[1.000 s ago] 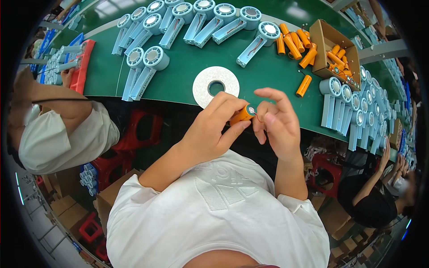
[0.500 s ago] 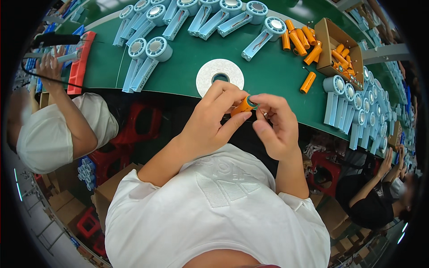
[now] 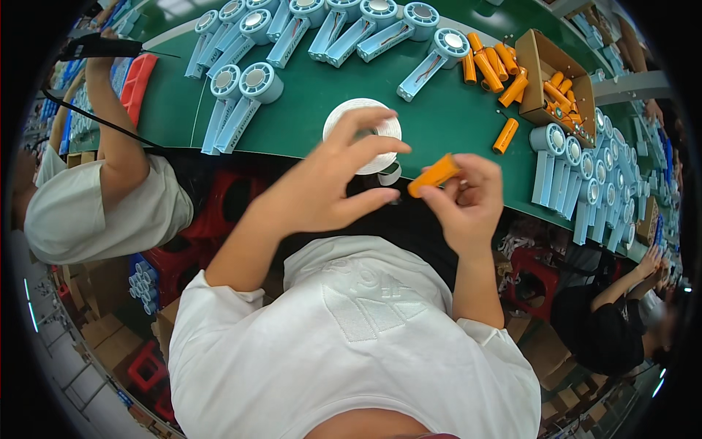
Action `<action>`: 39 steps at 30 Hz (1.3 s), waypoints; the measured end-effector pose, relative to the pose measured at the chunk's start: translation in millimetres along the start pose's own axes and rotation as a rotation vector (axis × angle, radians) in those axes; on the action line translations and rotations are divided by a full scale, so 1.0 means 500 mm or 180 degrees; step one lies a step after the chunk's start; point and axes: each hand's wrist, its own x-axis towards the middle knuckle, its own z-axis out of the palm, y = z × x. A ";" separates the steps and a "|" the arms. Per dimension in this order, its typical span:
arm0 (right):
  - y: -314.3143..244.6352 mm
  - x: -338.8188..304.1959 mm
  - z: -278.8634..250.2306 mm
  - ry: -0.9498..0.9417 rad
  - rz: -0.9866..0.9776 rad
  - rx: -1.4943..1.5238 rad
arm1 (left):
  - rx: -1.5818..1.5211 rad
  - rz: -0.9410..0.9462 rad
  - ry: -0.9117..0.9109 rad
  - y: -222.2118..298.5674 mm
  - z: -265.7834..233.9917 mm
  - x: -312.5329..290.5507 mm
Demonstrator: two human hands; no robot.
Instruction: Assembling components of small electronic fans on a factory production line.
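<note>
My right hand (image 3: 472, 208) grips an orange cylindrical battery (image 3: 434, 176) between thumb and fingers, tilted just off the table's front edge. To its left, my left hand (image 3: 322, 179) is open, fingers spread over a roll of white tape (image 3: 393, 130). The roll lies flat on the green table, partly covered by those fingers. A short loose strip of tape (image 3: 392, 174) curls down from its near side. Whether the left fingertips touch the roll, I cannot tell.
More orange batteries (image 3: 486, 72) lie at the back right beside a cardboard box (image 3: 537, 62) holding others. Light-blue handheld fan bodies (image 3: 259, 84) stand in rows at the back and right (image 3: 545, 175). Co-workers sit left (image 3: 110, 197) and right (image 3: 596, 314). A red holder (image 3: 137, 88) stands at left.
My left hand has let go of the battery and opened toward the tape roll. My right hand now holds the battery alone, slightly further right. The left co-worker's arm has moved up.
</note>
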 end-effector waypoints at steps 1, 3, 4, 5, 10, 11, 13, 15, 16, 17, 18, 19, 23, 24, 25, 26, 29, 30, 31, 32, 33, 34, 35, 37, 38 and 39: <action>0.010 0.002 -0.014 0.0248 0.0344 0.0367 | 0.1062 0.0351 -0.0198 -0.019 -0.025 0.002; 0.000 0.017 -0.028 0.0289 0.0482 0.0497 | 0.1355 0.0369 -0.0338 -0.041 -0.062 0.010; -0.003 0.023 -0.032 0.0321 0.0613 0.0606 | 0.1636 0.0395 -0.0462 -0.059 -0.073 0.011; -0.006 0.030 -0.034 0.0355 0.0744 0.0715 | 0.1916 0.0422 -0.0589 -0.072 -0.080 0.011; -0.016 0.052 -0.017 -0.0036 0.1178 0.1222 | 0.1748 0.0659 -0.0523 -0.076 -0.078 0.005; -0.016 0.055 -0.012 -0.0192 0.1283 0.1354 | 0.1595 0.0713 -0.0457 -0.075 -0.076 0.003; -0.009 0.071 0.000 -0.0298 0.1332 0.1423 | 0.1645 0.0765 -0.0354 -0.077 -0.072 0.000; -0.008 0.085 0.011 -0.0608 0.1440 0.1512 | 0.1733 0.0827 -0.0052 -0.073 -0.064 -0.007; -0.009 0.088 0.014 -0.0770 0.1495 0.1551 | 0.1774 0.0855 0.0104 -0.074 -0.061 -0.007; -0.013 0.093 0.016 -0.0789 0.1491 0.1567 | 0.1795 0.0843 0.0108 -0.078 -0.058 -0.007; -0.023 0.099 0.017 -0.0806 0.1434 0.1480 | 0.1827 0.0736 0.0298 -0.083 -0.052 -0.006; -0.034 0.105 0.019 -0.0827 0.1381 0.1390 | 0.1856 0.0624 0.0493 -0.088 -0.044 -0.005; -0.043 0.105 0.036 -0.0918 0.1292 0.1203 | 0.1814 0.0306 0.0994 -0.089 -0.014 0.003; -0.040 0.096 0.043 -0.0936 0.1323 0.1187 | 0.1693 0.0221 0.1081 -0.088 -0.003 0.007; -0.036 0.087 0.049 -0.0949 0.1354 0.1170 | 0.1569 0.0140 0.1165 -0.087 0.007 0.011; -0.031 0.080 0.052 -0.0958 0.1385 0.1152 | 0.1442 0.0061 0.1245 -0.088 0.013 0.015; -0.013 0.046 0.057 -0.0864 0.1352 0.0886 | 0.1305 -0.0027 0.1237 -0.101 0.028 0.017; -0.009 0.037 0.056 -0.0810 0.1326 0.0754 | 0.1240 -0.0060 0.1229 -0.105 0.032 0.019; -0.007 0.033 0.054 -0.0752 0.1298 0.0622 | 0.1174 -0.0090 0.1218 -0.107 0.035 0.021; -0.011 0.036 0.042 -0.0466 0.1194 0.0647 | 0.1176 -0.0096 0.1210 -0.106 0.035 0.018; -0.021 0.044 0.022 -0.0178 0.1086 0.0670 | 0.1328 0.0014 0.1122 -0.104 0.031 0.013; -0.040 0.055 -0.002 -0.0149 0.1097 0.0664 | 0.1460 0.0134 0.1017 -0.101 0.029 0.007; -0.066 0.073 -0.027 -0.0198 0.1146 0.0543 | 0.1595 0.0253 0.0915 -0.096 0.025 0.001; -0.102 0.099 -0.046 -0.0215 0.1196 0.0413 | 0.1708 0.0395 0.0792 -0.089 0.023 -0.006; -0.115 0.110 -0.049 -0.0404 0.1188 0.0234 | 0.1746 0.0458 0.0691 -0.086 0.023 -0.009; -0.126 0.123 -0.050 -0.0606 0.1174 0.0050 | 0.1787 0.0519 0.0604 -0.084 0.022 -0.011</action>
